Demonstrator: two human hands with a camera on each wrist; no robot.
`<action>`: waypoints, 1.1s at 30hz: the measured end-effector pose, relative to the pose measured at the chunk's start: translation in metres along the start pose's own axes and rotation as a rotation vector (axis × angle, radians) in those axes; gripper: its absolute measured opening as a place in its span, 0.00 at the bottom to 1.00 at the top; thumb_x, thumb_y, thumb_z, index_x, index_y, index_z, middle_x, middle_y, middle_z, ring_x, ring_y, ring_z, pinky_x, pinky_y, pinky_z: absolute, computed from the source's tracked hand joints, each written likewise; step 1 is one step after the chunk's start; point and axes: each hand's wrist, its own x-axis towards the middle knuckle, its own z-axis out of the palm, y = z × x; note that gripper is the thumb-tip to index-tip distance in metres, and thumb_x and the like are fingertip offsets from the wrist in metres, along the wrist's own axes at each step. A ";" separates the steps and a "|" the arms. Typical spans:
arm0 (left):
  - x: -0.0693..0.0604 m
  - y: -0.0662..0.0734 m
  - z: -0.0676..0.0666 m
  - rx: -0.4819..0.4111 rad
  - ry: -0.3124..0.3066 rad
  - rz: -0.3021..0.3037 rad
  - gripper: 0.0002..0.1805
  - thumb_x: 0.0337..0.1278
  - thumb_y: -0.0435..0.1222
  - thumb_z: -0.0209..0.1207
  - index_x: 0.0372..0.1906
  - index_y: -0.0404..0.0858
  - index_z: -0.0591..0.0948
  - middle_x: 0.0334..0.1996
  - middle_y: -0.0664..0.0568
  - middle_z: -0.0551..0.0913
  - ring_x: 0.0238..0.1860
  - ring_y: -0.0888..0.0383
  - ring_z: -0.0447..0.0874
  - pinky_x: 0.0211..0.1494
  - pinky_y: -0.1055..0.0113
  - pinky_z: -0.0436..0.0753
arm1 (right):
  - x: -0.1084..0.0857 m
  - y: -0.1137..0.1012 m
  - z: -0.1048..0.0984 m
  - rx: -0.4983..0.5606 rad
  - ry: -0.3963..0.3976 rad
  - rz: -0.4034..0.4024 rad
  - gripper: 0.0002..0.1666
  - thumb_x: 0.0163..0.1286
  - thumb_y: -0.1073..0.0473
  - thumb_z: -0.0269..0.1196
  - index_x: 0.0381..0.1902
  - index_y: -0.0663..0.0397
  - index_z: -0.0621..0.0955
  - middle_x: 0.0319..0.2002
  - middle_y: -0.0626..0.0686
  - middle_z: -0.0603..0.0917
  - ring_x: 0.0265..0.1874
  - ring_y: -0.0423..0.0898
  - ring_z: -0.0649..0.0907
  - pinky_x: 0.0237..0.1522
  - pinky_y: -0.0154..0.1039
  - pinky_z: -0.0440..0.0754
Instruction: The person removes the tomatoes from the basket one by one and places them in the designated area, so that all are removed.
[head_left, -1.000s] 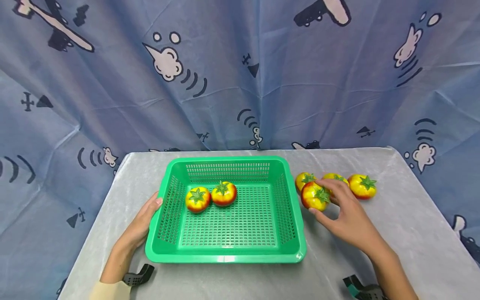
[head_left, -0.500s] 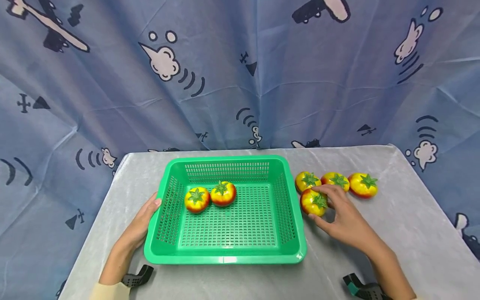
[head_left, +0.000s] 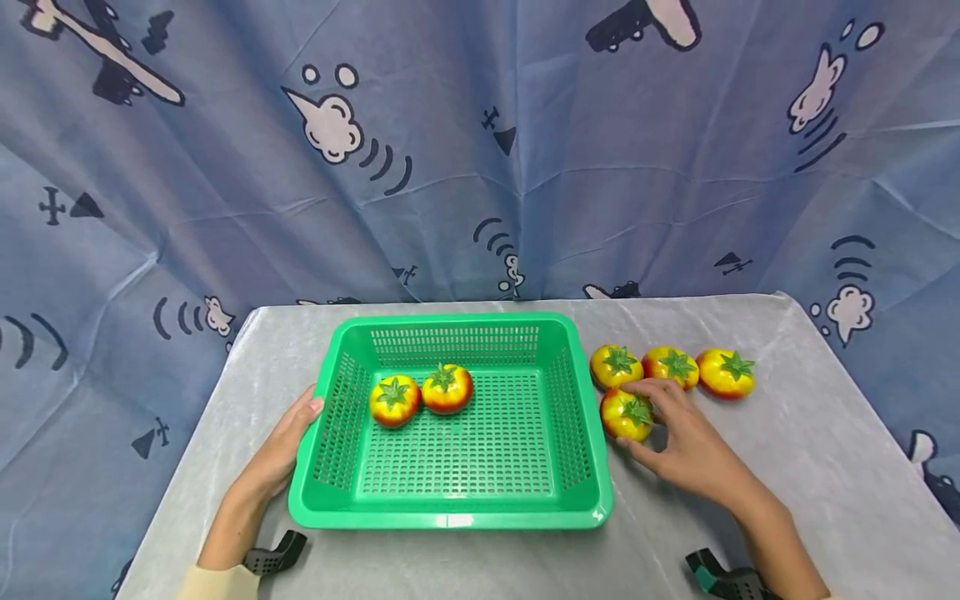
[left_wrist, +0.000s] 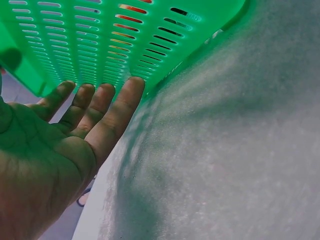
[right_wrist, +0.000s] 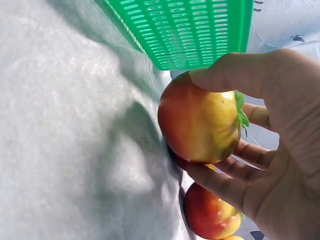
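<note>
A green plastic basket [head_left: 450,518] with slotted walls holds two red-and-yellow tomatoes, a left tomato [head_left: 395,401] and a right tomato [head_left: 447,388]. At its left rim, my left hand [head_left: 288,437] grips the edge; in the left wrist view its fingers [left_wrist: 117,115] lie against the outer wall. Just beyond the right wall, my right hand [head_left: 693,437] holds another tomato [head_left: 626,415] between thumb and fingers, its green leafy top upward. The right wrist view shows this tomato [right_wrist: 200,120] low by the table; whether it touches the cloth I cannot tell.
Three more tomatoes lie in a row behind my right hand: a near one [head_left: 616,365], a middle one [head_left: 671,365] and a far-right one [head_left: 725,372]. A grey cloth covers the table [head_left: 810,467]. Behind it hangs a blue patterned curtain [head_left: 450,150].
My right hand and its tomato have come slightly toward me, away from the row of three, which now shows more fully. The left hand and basket stay in place.
</note>
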 end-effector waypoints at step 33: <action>0.001 -0.004 -0.002 0.009 0.011 -0.001 0.37 0.89 0.49 0.32 0.85 0.28 0.43 0.65 0.13 0.66 0.51 0.58 0.91 0.54 0.58 0.94 | -0.002 0.000 -0.001 -0.070 -0.059 0.030 0.41 0.59 0.58 0.81 0.69 0.51 0.77 0.63 0.56 0.77 0.58 0.54 0.79 0.54 0.57 0.84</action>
